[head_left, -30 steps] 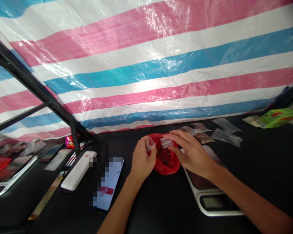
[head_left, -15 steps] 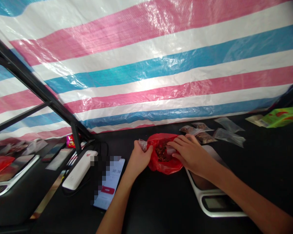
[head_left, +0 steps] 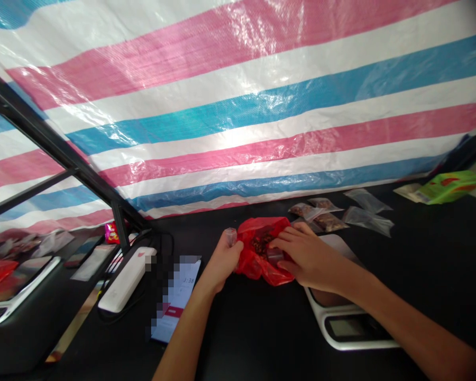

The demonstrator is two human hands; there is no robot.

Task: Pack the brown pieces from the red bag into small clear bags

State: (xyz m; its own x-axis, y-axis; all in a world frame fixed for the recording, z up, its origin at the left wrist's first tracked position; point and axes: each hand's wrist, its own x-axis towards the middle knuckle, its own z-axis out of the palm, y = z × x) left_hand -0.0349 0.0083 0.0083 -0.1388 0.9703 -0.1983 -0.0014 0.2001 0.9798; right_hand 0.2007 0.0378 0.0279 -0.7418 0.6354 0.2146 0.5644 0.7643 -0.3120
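An open red plastic bag (head_left: 257, 270) stands on the black table, with small dark brown dried pieces (head_left: 262, 242) inside. My left hand (head_left: 225, 257) is closed on the bag's left rim. A crumpled bit of clear plastic (head_left: 230, 236) pokes out above that hand's fingers. My right hand (head_left: 307, 256) reaches over the bag's right side, fingers curled down into its mouth. By its fingertips is a small see-through, cup-like thing (head_left: 275, 256), which it seems to hold; part of it is hidden. Beneath my right forearm lies a white kitchen scale (head_left: 324, 323).
Behind the scale lie small filled clear bags (head_left: 330, 221), flat clear bags (head_left: 368, 219) and a green packet (head_left: 456, 186). Left of my arm are a phone (head_left: 178, 301), a white power strip (head_left: 127, 280) and a black metal frame (head_left: 121, 222). Another scale (head_left: 27, 288) stands far left.
The see-through thing at my right fingertips has moved slightly lower in the red bag and shows more. My left hand keeps its hold on the rim. The view has shifted a little.
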